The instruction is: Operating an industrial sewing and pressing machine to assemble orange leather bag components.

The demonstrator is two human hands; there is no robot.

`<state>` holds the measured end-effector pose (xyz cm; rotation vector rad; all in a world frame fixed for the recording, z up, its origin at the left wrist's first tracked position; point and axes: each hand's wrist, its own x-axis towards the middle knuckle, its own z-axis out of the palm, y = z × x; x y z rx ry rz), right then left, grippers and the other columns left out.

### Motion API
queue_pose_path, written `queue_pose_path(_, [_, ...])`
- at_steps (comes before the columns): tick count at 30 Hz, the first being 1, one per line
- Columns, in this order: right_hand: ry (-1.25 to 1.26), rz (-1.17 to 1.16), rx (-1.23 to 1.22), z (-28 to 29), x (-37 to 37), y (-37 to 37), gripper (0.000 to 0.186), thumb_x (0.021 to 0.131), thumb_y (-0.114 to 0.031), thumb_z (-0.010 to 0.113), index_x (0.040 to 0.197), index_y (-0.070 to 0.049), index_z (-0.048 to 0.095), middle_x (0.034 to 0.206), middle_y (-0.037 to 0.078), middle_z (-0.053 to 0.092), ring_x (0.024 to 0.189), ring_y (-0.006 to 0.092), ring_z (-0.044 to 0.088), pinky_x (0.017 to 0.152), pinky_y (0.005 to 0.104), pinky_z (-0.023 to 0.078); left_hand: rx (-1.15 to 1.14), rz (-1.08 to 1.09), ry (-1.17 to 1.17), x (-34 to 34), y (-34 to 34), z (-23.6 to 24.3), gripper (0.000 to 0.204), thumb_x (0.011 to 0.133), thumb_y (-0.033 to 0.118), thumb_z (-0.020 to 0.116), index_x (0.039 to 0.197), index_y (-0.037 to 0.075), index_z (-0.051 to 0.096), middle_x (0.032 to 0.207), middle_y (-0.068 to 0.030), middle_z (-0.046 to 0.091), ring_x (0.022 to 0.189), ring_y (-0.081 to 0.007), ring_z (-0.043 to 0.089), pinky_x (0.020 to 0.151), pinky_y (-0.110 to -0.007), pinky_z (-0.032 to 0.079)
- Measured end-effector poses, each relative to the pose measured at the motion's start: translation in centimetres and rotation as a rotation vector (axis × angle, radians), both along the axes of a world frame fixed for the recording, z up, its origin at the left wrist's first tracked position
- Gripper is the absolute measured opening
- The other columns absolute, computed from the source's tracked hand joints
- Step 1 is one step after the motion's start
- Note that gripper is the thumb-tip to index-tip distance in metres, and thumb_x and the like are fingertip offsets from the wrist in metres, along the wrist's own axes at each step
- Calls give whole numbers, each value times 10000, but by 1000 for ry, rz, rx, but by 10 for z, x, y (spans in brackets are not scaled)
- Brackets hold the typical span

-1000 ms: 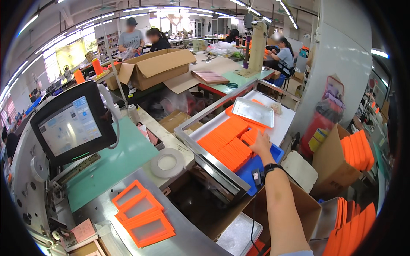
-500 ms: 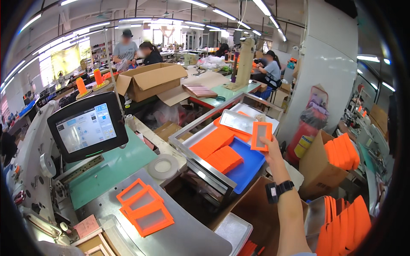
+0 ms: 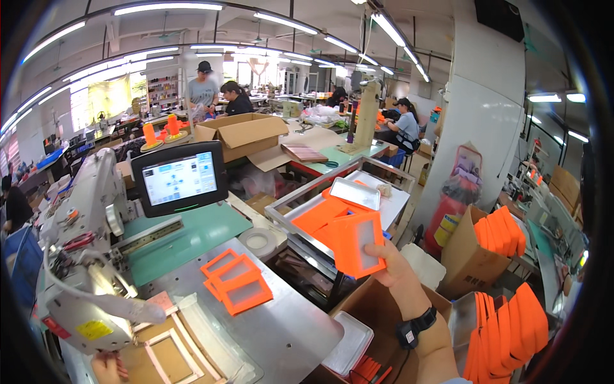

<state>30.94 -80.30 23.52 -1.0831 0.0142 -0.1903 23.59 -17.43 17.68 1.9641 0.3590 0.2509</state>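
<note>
My right hand (image 3: 389,261) is closed on an orange-bordered panel with a grey, see-through window (image 3: 359,246), thumb over its window. One panel or several together, I cannot tell. Behind it lie stacked orange pieces (image 3: 314,217) in the frame-topped stand. My left hand (image 3: 107,368) is low at the far left, under the sewing machine head (image 3: 89,320) and beside a pale rectangular clamp frame (image 3: 153,349). It is partly cut off and its grip is unclear. Three overlapping orange-bordered panels (image 3: 246,293) lie on the metal table plate (image 3: 294,326).
A touch screen (image 3: 180,179) stands on the machine. A tape roll (image 3: 258,240) sits by the table's back edge. Below my right arm is an open carton (image 3: 377,301). Cartons of orange pieces (image 3: 511,333) stand on the right. Other people (image 3: 406,125) work farther back.
My right hand has come nearer and left with the orange-bordered panel, away from the blue tray. My left hand has come into view at the lower left. The view has shifted.
</note>
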Motion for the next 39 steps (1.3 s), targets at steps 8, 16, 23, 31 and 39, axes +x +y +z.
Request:
queue_pose_path(8, [-55,314,356,-28,-30,44,698,809,-300,748,1392,-41,465,1344,140,582,1201,333,588,1002,540,469,293,-254,-154,-32,-56,43,172,971,107,558,1008,-9,680,789,-58,645,692,-134,591,637,-256,468])
queue_pose_path(16, [-164,487,540,-37,-48,111,719,818,-352,736,1411,-56,458,1366,135,563,1235,306,555,1049,527,416,282,-392,-212,-42,-75,42,154,950,78,565,962,-39,665,799,-93,663,719,-155,604,669,-288,477])
queue_pose_path(23, [-208,144,109,-41,-63,123,878,719,-230,833,1451,-26,393,1374,127,527,1231,287,555,1049,444,442,146,-397,-235,-36,-76,25,160,886,6,570,989,-41,683,815,-66,675,655,-106,643,588,-247,518])
queue_pose_path(31, [-520,-350,-1437,-5,-72,162,1094,576,-246,901,1481,1,339,1337,175,436,1242,344,443,1052,434,368,-513,-810,252,-53,-98,84,279,942,57,588,1196,-58,595,949,-154,669,761,-193,631,667,-341,504])
queue_pose_path(39, [-462,-382,-1650,-8,-75,182,1029,612,-307,829,1473,-8,350,1241,163,461,1157,338,463,984,475,351,-563,-1245,354,-20,-173,70,708,1002,145,573,1552,16,145,1535,-182,320,1404,-271,386,1119,-361,389])
